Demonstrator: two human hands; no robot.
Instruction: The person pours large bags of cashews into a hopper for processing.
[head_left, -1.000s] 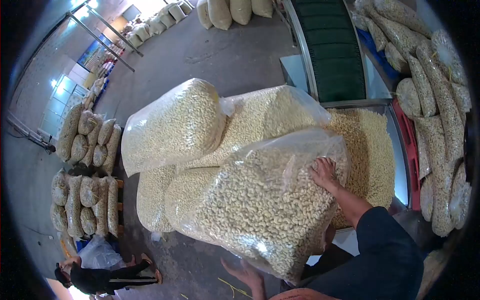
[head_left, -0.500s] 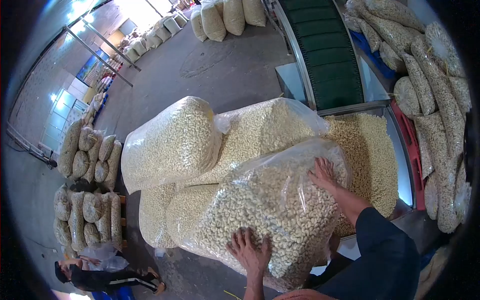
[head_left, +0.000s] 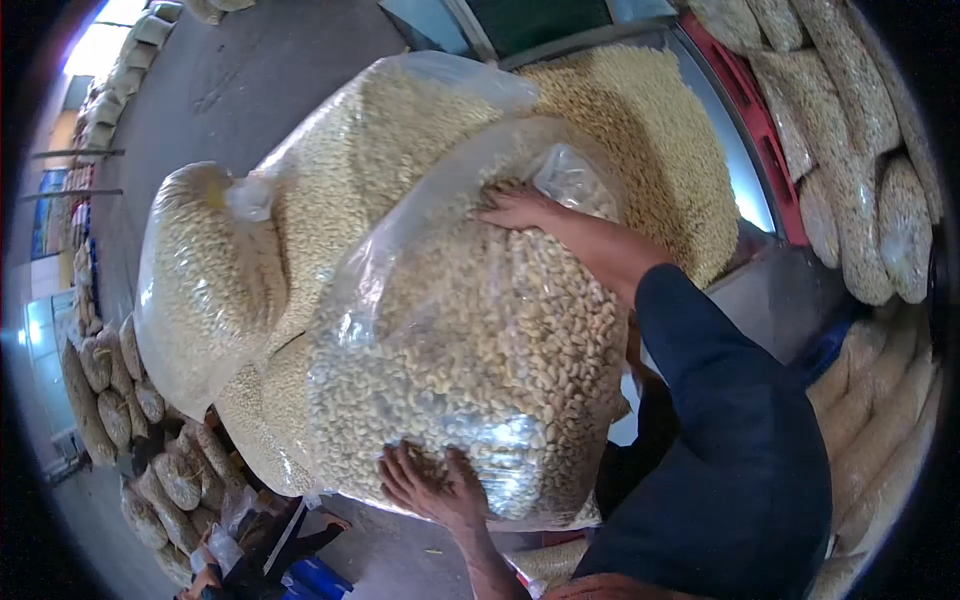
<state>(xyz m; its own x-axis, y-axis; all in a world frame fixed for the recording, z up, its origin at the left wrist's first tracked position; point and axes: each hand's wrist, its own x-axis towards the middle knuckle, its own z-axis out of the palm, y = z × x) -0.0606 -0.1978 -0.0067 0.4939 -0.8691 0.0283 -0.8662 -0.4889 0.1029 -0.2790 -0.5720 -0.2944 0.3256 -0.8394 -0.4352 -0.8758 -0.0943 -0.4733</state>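
Observation:
A large clear plastic bag of cashew nuts (head_left: 450, 350) lies in front of me, leaning on other filled bags. My left hand (head_left: 435, 488) rests on its lower near side, with the fingers spread against the plastic. On the bag's upper part lies my right hand (head_left: 518, 207), its fingers stretched over the film beside a crumpled fold. Neither hand has visibly closed around anything. Behind the bag sits another filled bag (head_left: 390, 140), and farther left stands a bag with a gathered, knotted top (head_left: 205, 270).
Loose cashew kernels (head_left: 680, 130) fill a metal tray at the foot of a green conveyor belt (head_left: 540, 22). A red frame (head_left: 745, 110) borders stacked filled bags (head_left: 845, 150) at right. More sacks (head_left: 180, 480) and a co-worker (head_left: 270, 550) appear at lower left.
The view has turned, and the conveyor now shows only at the top edge. My right hand has moved across the bag's upper part, near a crumpled fold. My left hand stays low on the bag.

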